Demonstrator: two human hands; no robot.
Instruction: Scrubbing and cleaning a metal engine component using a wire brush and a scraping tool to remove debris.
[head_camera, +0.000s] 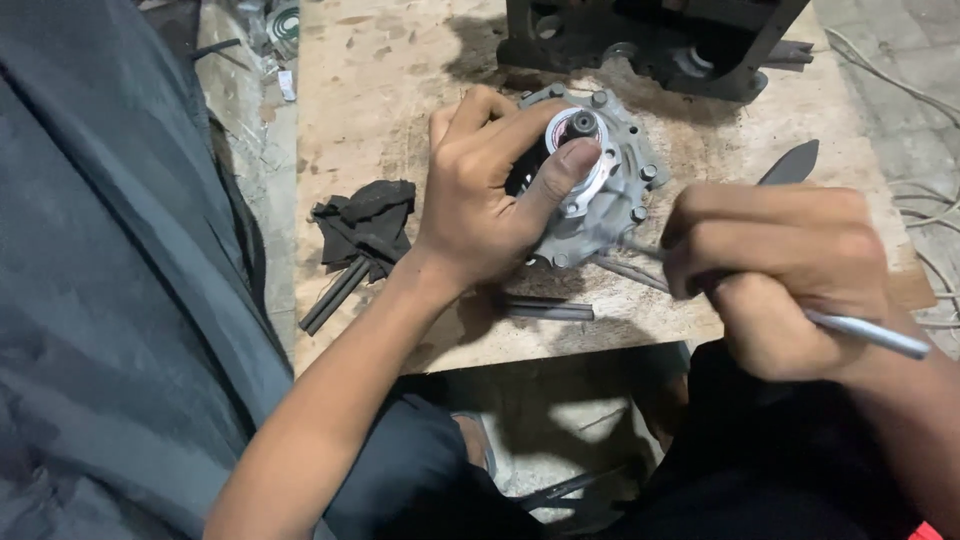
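My left hand (490, 190) grips a round grey metal housing (615, 195) with bolts around its rim, tilted up on the wooden bench. The thumb presses near its central hub (580, 125). My right hand (775, 275) is closed around a thin silver metal tool (868, 331), whose tip touches the lower edge of the housing.
The worn wooden bench top (380, 90) carries a dark crumpled rag (365, 225), dark metal rods (335, 295), a short bar (548, 310) and a flat dark blade (790, 163). A large black machine casting (650, 40) stands at the back. Cables (930, 230) lie on the right floor.
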